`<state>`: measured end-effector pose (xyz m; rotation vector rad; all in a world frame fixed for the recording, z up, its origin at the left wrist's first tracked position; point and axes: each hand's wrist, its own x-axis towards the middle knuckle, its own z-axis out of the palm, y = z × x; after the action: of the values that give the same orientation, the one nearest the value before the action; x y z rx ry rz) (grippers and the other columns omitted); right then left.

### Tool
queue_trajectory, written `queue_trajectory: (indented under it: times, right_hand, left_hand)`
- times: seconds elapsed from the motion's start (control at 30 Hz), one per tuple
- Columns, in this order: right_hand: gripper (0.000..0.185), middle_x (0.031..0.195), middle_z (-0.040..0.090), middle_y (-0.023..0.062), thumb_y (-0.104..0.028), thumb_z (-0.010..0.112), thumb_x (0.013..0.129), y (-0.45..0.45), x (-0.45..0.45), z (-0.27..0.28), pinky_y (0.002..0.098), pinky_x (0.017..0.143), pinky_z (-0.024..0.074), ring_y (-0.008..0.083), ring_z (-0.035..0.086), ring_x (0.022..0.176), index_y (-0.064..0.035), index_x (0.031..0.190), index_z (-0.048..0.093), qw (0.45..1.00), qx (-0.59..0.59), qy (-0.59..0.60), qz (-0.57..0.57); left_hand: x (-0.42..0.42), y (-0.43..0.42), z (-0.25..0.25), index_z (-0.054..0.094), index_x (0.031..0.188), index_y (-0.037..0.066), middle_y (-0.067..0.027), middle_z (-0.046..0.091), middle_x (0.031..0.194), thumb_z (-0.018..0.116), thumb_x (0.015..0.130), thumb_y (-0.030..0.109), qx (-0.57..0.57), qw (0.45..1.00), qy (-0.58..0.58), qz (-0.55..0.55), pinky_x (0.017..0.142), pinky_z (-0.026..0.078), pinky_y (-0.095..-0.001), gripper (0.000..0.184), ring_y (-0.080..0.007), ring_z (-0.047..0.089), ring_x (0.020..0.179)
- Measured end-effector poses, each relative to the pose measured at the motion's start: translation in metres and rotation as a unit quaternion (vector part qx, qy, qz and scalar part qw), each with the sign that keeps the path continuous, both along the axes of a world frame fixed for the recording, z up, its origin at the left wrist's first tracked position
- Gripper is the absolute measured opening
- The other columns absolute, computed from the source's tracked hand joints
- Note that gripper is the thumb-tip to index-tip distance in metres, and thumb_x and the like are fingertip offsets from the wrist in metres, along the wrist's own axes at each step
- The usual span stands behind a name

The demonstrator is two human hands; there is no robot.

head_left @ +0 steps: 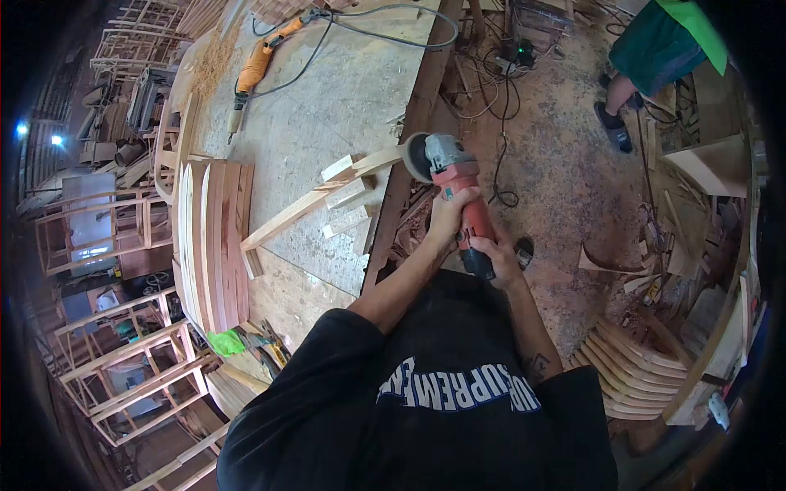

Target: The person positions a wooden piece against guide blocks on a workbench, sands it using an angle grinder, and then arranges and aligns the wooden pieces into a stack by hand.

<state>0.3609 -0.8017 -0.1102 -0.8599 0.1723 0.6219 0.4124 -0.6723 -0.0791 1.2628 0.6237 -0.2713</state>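
Note:
Both my hands hold a red angle grinder (471, 204) with a grey metal head and a round disc (417, 157). My left hand (453, 214) is wrapped round the front of its body, near the head. Farther back, my right hand (499, 252) grips the rear part by the black end. The disc is at the end of a curved wooden piece (299, 211) on the workbench (303, 131); whether they touch I cannot tell. Short wooden blocks (348, 193) lie against that piece near the bench edge.
An orange power tool (258, 65) with a dark cable lies on the bench. Long boards (214, 237) are stacked at its left side. Cables (503, 106) run over the floor. Another person (663, 49) stands at upper right. Curved wooden parts (634, 368) are stacked at lower right.

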Motion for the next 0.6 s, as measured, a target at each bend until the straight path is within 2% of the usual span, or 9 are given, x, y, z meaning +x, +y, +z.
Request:
queue_trajectory:
  times: [0.17, 0.33, 0.4, 0.47, 0.6]
  right_hand:
    - [0.067, 0.111, 0.055, 0.0067, -0.022, 0.067, 0.083, 0.009, 0.005, 0.023, 0.0285, 0.082, 0.0482, 0.0148, 0.056, 0.094, -0.0049, 0.140, 0.038, 0.999, 0.022, -0.018, 0.022]
    - [0.062, 0.108, 0.056, 0.0053, -0.019, 0.067, 0.082, 0.009, 0.006, 0.010, 0.0264, 0.078, 0.0486, 0.0138, 0.057, 0.091, -0.0045, 0.137, 0.042, 1.000, 0.009, -0.016, 0.010]
    - [0.060, 0.106, 0.056, 0.0047, -0.020, 0.067, 0.082, 0.003, 0.008, 0.002, 0.0258, 0.076, 0.0490, 0.0132, 0.057, 0.087, -0.0042, 0.135, 0.043, 1.000, -0.004, -0.019, -0.002]
    - [0.058, 0.101, 0.057, 0.0036, -0.019, 0.066, 0.081, -0.002, 0.005, -0.012, 0.0245, 0.072, 0.0493, 0.0111, 0.057, 0.082, -0.0038, 0.133, 0.046, 0.998, 0.026, 0.047, -0.014]
    - [0.057, 0.097, 0.058, 0.0031, -0.021, 0.066, 0.082, -0.002, 0.005, -0.023, 0.0240, 0.068, 0.0499, 0.0098, 0.057, 0.078, -0.0035, 0.132, 0.046, 0.999, 0.037, -0.013, -0.010]
  left_hand:
    - [-0.005, 0.014, 0.011, 0.059, 0.093, 0.004, -0.0053, 0.061, 0.079, 0.067, 0.080, 0.024, -0.049, 0.998, -0.018, 0.026, 0.062, 0.049, -0.0283, 0.026, -0.0143, 0.060, 0.068]
    - [-0.002, 0.011, -0.002, 0.059, 0.094, 0.003, -0.0051, 0.061, 0.078, 0.068, 0.079, 0.022, -0.065, 0.997, -0.023, 0.044, 0.060, 0.049, -0.0284, 0.025, -0.0145, 0.060, 0.065]
    - [0.005, 0.002, -0.015, 0.059, 0.096, 0.003, -0.0073, 0.062, 0.083, 0.066, 0.081, 0.023, -0.054, 0.999, 0.006, 0.004, 0.065, 0.050, -0.0308, 0.026, -0.0171, 0.061, 0.070]
    - [0.009, -0.003, -0.021, 0.059, 0.096, 0.003, -0.0071, 0.062, 0.083, 0.067, 0.081, 0.023, -0.035, 0.999, 0.010, -0.003, 0.066, 0.050, -0.0306, 0.026, -0.0170, 0.061, 0.070]
    - [0.011, -0.005, -0.019, 0.059, 0.095, 0.004, -0.0064, 0.062, 0.083, 0.067, 0.080, 0.023, 0.013, 1.000, -0.002, -0.012, 0.066, 0.049, -0.0308, 0.026, -0.0167, 0.060, 0.071]
